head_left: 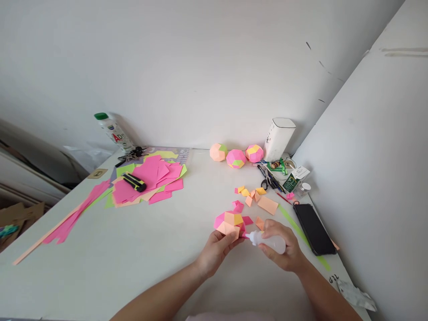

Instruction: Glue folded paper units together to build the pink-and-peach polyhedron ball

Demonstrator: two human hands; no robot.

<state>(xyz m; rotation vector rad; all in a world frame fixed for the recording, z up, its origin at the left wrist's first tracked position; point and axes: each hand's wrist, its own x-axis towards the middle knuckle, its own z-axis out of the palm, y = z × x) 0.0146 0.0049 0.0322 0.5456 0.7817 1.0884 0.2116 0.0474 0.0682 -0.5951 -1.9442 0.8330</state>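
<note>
Between the thumb and fingers of my left hand (217, 249) is a partly built paper ball (229, 222) in pink, peach and yellow, with loose flaps at its side. My right hand (284, 245) grips a translucent white glue bottle (272, 242), tilted on its side. Its narrow nozzle points left and meets a pink flap of the ball; whether glue is coming out is too small to tell. Small folded paper pieces (249, 199) in peach, yellow and pink lie just beyond the ball. A flat peach paper rectangle (268, 205) lies beside them.
Three finished paper balls (236, 158) stand by the back wall, near a white box-shaped device (279, 139). A black phone (314, 228) lies at the right, behind scissors and pens (276, 182). On the left are a paper stack (160, 174), a utility knife (134, 182) and a white bottle (115, 133).
</note>
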